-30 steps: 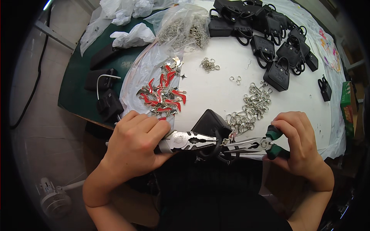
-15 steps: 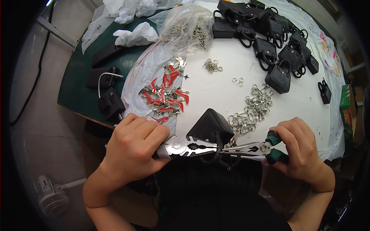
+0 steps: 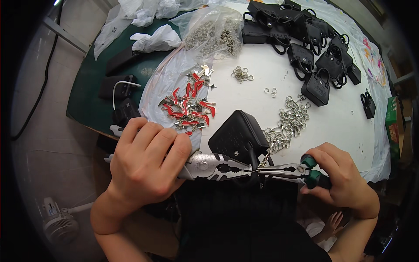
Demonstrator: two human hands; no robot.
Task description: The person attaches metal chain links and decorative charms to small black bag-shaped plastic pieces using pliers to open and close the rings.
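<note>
In the head view, your left hand (image 3: 146,163) is clenched around combination pliers (image 3: 218,166) and your right hand (image 3: 338,177) around green-handled needle-nose pliers (image 3: 290,169), noses meeting on a small metal ring (image 3: 262,163) by the black mini bag (image 3: 238,135) at the table's near edge. The ring looks unfinished, with loose clasps (image 3: 288,120) waiting and finished bags (image 3: 314,85) beyond; both pliers lie left-right, tips pointing inward.

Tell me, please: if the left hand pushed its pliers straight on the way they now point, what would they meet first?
Probably the tips of the green-handled pliers in the right hand. The left hand aims its silver pliers rightward, nose to nose at a small metal clasp.
</note>
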